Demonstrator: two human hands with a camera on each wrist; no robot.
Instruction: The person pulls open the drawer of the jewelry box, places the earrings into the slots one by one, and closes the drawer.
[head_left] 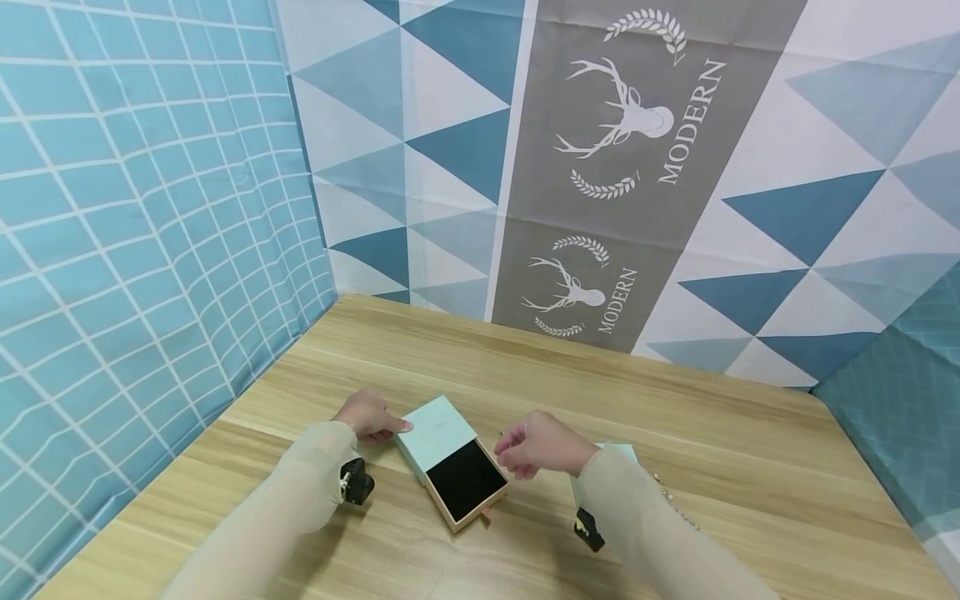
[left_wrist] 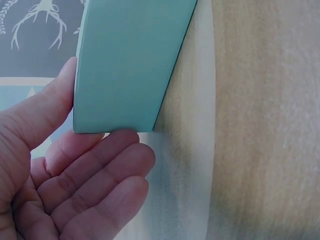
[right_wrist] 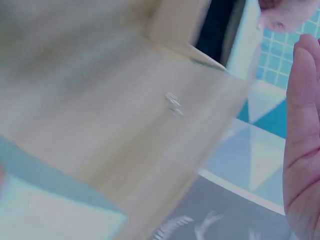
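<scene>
A mint-green slide-out gift box point(head_left: 438, 433) lies tilted on the table, its drawer partly pulled out and showing a black lining point(head_left: 467, 480). At the far-left corner of its sleeve, my left hand point(head_left: 369, 417) grips it, thumb on top and fingers against the edge; the left wrist view shows this hand point(left_wrist: 85, 165) close up. Just right of the drawer is my right hand point(head_left: 536, 447), fingers bent in the head view. Whether it holds anything is hidden. A small shiny piece point(right_wrist: 174, 102), blurred, appears near the drawer in the right wrist view.
Another mint-green box point(head_left: 621, 452) lies partly under the right sleeve. Beside that forearm is a thin chain-like string point(head_left: 675, 500). An orange ribbon tab point(head_left: 486, 517) sticks out from the drawer front. Patterned cloth walls point(head_left: 420, 167) stand behind the wooden table point(head_left: 720, 433).
</scene>
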